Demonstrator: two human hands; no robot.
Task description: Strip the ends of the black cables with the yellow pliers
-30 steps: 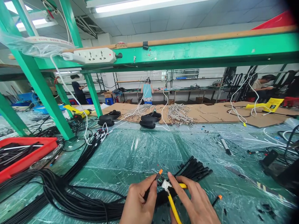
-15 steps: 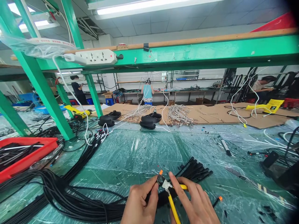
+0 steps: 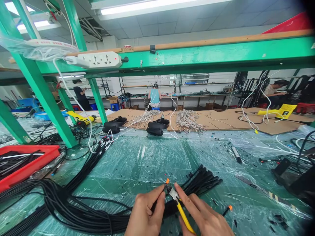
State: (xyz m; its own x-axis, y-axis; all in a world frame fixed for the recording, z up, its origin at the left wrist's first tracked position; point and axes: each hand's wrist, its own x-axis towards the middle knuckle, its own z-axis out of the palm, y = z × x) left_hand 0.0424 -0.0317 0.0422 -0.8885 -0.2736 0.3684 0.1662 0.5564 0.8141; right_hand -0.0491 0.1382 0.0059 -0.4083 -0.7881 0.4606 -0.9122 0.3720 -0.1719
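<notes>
My left hand [image 3: 147, 209] is closed, thumb and forefinger pinching a black cable close to its orange tip [image 3: 167, 181]. In my right hand [image 3: 205, 209] are yellow-handled cutting pliers [image 3: 183, 214], the forefinger stretched along them. Their jaws [image 3: 169, 189] meet the cable just below the orange tip and look closed. Behind my hands lies a bundle of black sleeved cable ends [image 3: 203, 180]. The long black cables [image 3: 81, 209] run off to the left. Another orange-tipped black cable [image 3: 229, 209] lies right of my right hand.
A red tray [image 3: 29, 167] of black pieces stands at the left. Pale wires [image 3: 189, 120] lie on cardboard [image 3: 216, 119] at the back. A green frame [image 3: 197, 57] with a power strip [image 3: 98, 60] crosses above. A black fixture [image 3: 290, 178] stands right. Several people sit or stand farther off.
The pliers' handles have come together and the jaws have closed at the cable beside the orange tip. My left hand keeps its pinch. The view has shifted slightly.
</notes>
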